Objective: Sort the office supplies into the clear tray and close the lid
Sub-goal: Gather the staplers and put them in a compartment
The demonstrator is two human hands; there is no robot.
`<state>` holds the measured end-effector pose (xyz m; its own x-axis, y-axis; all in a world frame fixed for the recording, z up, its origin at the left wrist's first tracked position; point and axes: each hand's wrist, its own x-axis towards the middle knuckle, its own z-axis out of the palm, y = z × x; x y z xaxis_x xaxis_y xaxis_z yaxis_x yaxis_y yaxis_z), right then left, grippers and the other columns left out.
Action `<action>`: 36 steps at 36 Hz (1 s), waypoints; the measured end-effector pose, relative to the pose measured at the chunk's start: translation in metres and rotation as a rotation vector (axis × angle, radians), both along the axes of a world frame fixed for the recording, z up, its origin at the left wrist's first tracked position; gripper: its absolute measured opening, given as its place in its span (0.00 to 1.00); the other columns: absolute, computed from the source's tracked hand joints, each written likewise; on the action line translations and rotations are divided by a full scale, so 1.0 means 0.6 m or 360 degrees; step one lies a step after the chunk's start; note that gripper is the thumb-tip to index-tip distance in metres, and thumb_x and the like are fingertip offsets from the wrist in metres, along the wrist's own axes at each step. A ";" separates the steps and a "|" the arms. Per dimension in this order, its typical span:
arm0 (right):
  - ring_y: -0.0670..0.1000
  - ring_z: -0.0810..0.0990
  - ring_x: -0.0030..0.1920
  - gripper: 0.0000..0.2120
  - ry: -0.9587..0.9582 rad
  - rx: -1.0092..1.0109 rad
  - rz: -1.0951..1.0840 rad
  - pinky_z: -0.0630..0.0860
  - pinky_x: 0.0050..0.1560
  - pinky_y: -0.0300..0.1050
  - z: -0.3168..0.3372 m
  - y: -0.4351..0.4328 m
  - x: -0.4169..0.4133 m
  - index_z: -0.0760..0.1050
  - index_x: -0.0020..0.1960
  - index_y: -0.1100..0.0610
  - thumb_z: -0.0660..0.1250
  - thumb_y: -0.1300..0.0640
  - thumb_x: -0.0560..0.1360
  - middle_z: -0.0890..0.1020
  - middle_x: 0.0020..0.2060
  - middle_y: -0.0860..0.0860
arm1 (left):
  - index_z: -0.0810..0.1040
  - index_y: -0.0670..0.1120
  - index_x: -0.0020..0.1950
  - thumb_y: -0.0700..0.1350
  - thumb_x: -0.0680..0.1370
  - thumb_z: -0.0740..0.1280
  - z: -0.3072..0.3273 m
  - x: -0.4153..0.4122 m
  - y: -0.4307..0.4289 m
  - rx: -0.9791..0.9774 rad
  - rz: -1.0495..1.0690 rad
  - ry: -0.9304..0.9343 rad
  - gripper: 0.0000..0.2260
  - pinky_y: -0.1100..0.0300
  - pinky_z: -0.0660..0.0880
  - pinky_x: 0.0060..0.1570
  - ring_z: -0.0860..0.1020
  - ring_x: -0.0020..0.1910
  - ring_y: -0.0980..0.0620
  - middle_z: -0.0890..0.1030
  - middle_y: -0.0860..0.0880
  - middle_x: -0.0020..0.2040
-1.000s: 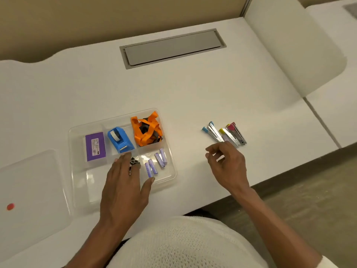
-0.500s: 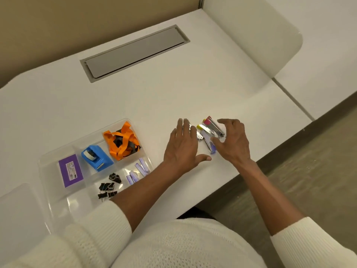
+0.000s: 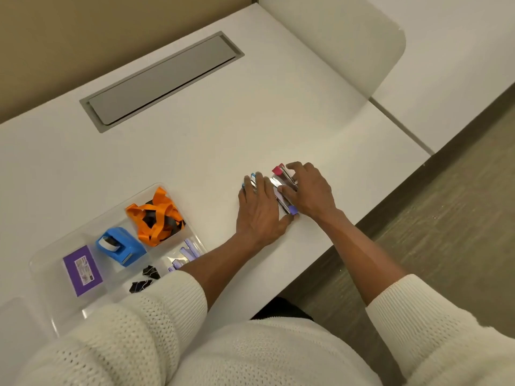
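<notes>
A white worktop (image 3: 195,112) fills most of the view. Set flush in its far left part is a long grey hatch (image 3: 164,79), lying at a slant. A rounded white panel (image 3: 342,48) stands at the far right. A beige wall (image 3: 69,32) runs behind, and grey-brown floor (image 3: 446,218) lies to the right.

Orange lanyard (image 3: 156,215), blue tape dispenser (image 3: 122,246), purple box (image 3: 82,270), white desk (image 3: 195,129).
</notes>
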<state>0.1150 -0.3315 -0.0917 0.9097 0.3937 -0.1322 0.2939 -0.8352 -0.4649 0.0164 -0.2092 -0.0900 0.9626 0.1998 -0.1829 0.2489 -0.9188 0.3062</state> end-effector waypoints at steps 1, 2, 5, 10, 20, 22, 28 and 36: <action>0.55 0.78 0.58 0.27 0.0003 0.0004 -0.0004 0.78 0.49 0.51 0.000 0.001 0.003 0.70 0.72 0.49 0.71 0.44 0.75 0.77 0.58 0.53 | 0.52 0.40 0.81 0.72 0.75 0.57 -0.004 0.000 -0.001 -0.0038 0.0012 -0.0007 0.46 0.41 0.56 0.79 0.53 0.81 0.35 0.55 0.38 0.82; 0.55 0.79 0.57 0.26 0.0000 0.0008 0.0003 0.78 0.48 0.51 0.000 0.001 0.005 0.70 0.71 0.49 0.70 0.44 0.76 0.77 0.58 0.53 | 0.51 0.40 0.81 0.70 0.77 0.57 -0.006 0.000 -0.001 -0.0083 0.0022 0.0000 0.45 0.42 0.54 0.80 0.52 0.82 0.36 0.54 0.39 0.82; 0.55 0.80 0.52 0.24 -0.0013 -0.0011 0.0094 0.79 0.46 0.51 0.003 0.001 0.013 0.70 0.71 0.48 0.69 0.44 0.77 0.77 0.57 0.53 | 0.53 0.40 0.82 0.62 0.80 0.58 -0.011 0.002 0.003 -0.0057 -0.0015 0.0064 0.38 0.44 0.51 0.80 0.52 0.82 0.36 0.54 0.39 0.82; 0.55 0.79 0.49 0.27 -0.0076 -0.0074 0.0178 0.80 0.43 0.52 0.010 0.000 0.014 0.68 0.71 0.43 0.68 0.47 0.73 0.74 0.52 0.51 | 0.61 0.39 0.77 0.52 0.80 0.59 -0.007 0.004 0.013 0.0120 -0.0115 0.0008 0.29 0.42 0.62 0.76 0.61 0.77 0.32 0.64 0.37 0.78; 0.55 0.77 0.56 0.37 -0.0029 -0.0228 0.0263 0.74 0.45 0.49 0.015 0.006 0.023 0.64 0.75 0.43 0.74 0.41 0.70 0.73 0.58 0.53 | 0.68 0.41 0.72 0.63 0.77 0.65 -0.011 0.013 0.010 0.0209 -0.0110 -0.0048 0.33 0.41 0.70 0.68 0.68 0.71 0.32 0.70 0.37 0.73; 0.57 0.78 0.53 0.33 -0.0018 -0.0243 0.0258 0.72 0.43 0.47 0.013 0.009 0.023 0.66 0.72 0.44 0.74 0.42 0.71 0.73 0.56 0.53 | 0.71 0.41 0.68 0.59 0.77 0.69 -0.011 0.016 0.010 0.0274 -0.0135 -0.0055 0.28 0.43 0.73 0.61 0.73 0.64 0.34 0.73 0.38 0.68; 0.60 0.78 0.42 0.26 0.0082 -0.0178 0.0183 0.75 0.42 0.51 0.006 0.016 0.018 0.65 0.64 0.46 0.73 0.44 0.71 0.74 0.50 0.54 | 0.70 0.42 0.64 0.36 0.67 0.70 0.007 0.018 0.011 0.0299 -0.0136 0.0030 0.26 0.48 0.72 0.45 0.73 0.55 0.40 0.73 0.42 0.62; 0.59 0.78 0.44 0.26 0.0178 -0.0070 0.0038 0.70 0.42 0.49 -0.012 0.014 0.010 0.65 0.61 0.46 0.74 0.47 0.69 0.77 0.49 0.52 | 0.69 0.41 0.65 0.36 0.67 0.73 0.027 0.009 0.005 0.0182 -0.0034 0.0055 0.28 0.46 0.72 0.47 0.71 0.58 0.40 0.73 0.43 0.59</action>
